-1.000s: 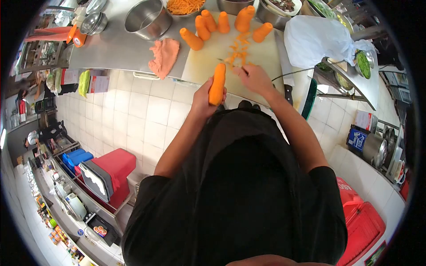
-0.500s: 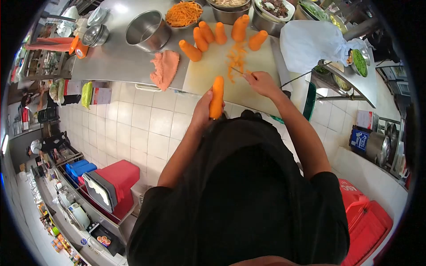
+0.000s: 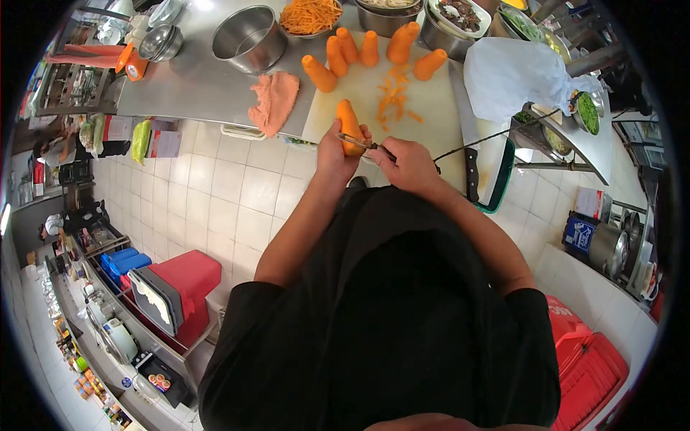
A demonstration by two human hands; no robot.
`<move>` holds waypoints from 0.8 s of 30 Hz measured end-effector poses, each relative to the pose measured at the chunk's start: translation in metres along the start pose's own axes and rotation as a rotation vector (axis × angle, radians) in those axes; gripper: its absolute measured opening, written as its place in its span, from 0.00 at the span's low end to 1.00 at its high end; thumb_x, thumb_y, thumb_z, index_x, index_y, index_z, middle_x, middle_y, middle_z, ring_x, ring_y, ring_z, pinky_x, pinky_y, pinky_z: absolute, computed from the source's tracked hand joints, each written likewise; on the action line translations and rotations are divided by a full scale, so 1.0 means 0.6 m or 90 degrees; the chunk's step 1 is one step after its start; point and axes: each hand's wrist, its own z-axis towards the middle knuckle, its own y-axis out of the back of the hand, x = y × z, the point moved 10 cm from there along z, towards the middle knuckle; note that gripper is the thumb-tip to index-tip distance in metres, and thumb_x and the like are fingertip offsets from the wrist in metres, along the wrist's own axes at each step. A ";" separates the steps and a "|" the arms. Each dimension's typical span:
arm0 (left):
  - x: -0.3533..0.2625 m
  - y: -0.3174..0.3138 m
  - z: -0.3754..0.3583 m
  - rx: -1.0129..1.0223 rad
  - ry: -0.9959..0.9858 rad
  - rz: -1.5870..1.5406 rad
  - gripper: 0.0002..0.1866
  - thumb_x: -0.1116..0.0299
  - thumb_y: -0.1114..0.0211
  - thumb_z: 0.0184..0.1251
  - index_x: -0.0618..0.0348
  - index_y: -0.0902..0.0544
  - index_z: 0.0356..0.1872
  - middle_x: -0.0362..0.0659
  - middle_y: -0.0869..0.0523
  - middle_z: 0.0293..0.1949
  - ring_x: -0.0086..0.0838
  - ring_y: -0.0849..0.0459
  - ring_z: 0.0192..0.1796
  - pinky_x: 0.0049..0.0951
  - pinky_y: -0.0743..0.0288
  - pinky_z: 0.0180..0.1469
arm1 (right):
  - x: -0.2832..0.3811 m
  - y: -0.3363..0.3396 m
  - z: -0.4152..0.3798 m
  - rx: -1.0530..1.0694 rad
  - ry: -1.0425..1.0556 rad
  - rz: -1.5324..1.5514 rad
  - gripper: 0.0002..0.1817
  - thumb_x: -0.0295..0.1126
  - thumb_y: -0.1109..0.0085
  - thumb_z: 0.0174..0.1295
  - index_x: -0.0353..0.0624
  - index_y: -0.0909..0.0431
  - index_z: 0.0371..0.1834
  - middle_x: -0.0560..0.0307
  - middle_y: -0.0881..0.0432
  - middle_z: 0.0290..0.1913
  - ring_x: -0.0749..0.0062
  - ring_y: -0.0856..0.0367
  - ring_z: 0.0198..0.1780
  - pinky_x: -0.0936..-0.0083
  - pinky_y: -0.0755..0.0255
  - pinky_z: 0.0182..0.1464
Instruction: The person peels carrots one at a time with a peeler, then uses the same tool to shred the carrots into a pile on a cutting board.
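A peeled-looking carrot point(image 3: 347, 115) is gripped in my left hand point(image 3: 336, 152) above the near edge of the cutting board point(image 3: 438, 118). My right hand point(image 3: 408, 165) is closed around a peeler point(image 3: 359, 141), whose metal end lies across the lower part of this carrot. Orange peelings point(image 3: 392, 97) are scattered over the middle of the board. Several more carrots point(image 3: 369, 49) stand or lean along its far side. A black-handled knife point(image 3: 471, 172) rests at the board's right edge.
An empty steel pot point(image 3: 249, 39), a pink cloth point(image 3: 273, 102) and a bowl of shredded carrot point(image 3: 310, 16) occupy the steel counter. A white plastic bag point(image 3: 512, 77) sits to the right, with a green tray point(image 3: 503, 179) below it. Red bins stand behind me.
My right hand has come back from the peelings toward my body, bringing the peeler onto the carrot. The carrot in my left hand now leans and sits slightly higher in view.
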 end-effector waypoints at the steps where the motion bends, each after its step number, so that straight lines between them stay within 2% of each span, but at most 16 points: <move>1: 0.002 0.002 0.001 -0.007 0.010 -0.004 0.21 0.52 0.59 0.82 0.61 0.29 0.55 0.53 0.19 0.41 0.41 0.19 0.40 0.40 0.22 0.45 | 0.008 -0.002 0.001 -0.006 0.019 -0.004 0.23 0.50 0.39 0.67 0.41 0.26 0.27 0.46 0.21 0.23 0.42 0.20 0.29 0.52 0.29 0.32; 6: 0.006 -0.002 0.008 0.000 0.020 0.005 0.21 0.52 0.60 0.82 0.60 0.30 0.56 0.52 0.20 0.41 0.40 0.20 0.40 0.40 0.23 0.46 | 0.038 0.004 0.007 -0.039 0.070 -0.043 0.23 0.50 0.38 0.66 0.42 0.26 0.26 0.47 0.20 0.25 0.45 0.19 0.29 0.54 0.29 0.31; 12: -0.017 0.013 0.016 -0.135 -0.025 -0.024 0.19 0.53 0.59 0.82 0.57 0.30 0.55 0.51 0.20 0.40 0.40 0.21 0.41 0.40 0.24 0.46 | -0.011 0.000 0.008 -0.016 -0.027 -0.079 0.23 0.51 0.38 0.66 0.42 0.27 0.25 0.48 0.21 0.24 0.45 0.20 0.28 0.54 0.29 0.30; 18: -0.007 0.007 0.024 -0.097 -0.028 -0.035 0.19 0.53 0.60 0.83 0.57 0.29 0.54 0.49 0.20 0.39 0.39 0.21 0.37 0.38 0.24 0.42 | 0.032 0.009 0.032 -0.090 0.081 -0.107 0.25 0.52 0.40 0.67 0.41 0.27 0.25 0.45 0.22 0.21 0.43 0.20 0.26 0.51 0.30 0.29; 22: -0.012 -0.003 0.018 -0.054 -0.013 0.012 0.20 0.52 0.61 0.83 0.57 0.29 0.52 0.49 0.19 0.39 0.40 0.21 0.36 0.39 0.24 0.41 | -0.085 0.029 0.039 -0.072 -0.133 -0.105 0.25 0.50 0.41 0.69 0.38 0.25 0.26 0.41 0.20 0.23 0.40 0.20 0.27 0.51 0.29 0.29; 24: -0.015 -0.005 0.012 -0.049 -0.021 0.032 0.20 0.52 0.61 0.83 0.57 0.29 0.51 0.50 0.19 0.38 0.40 0.21 0.37 0.39 0.24 0.41 | -0.059 0.031 0.044 -0.068 -0.076 -0.026 0.25 0.50 0.41 0.68 0.38 0.24 0.25 0.41 0.21 0.23 0.40 0.21 0.26 0.51 0.30 0.29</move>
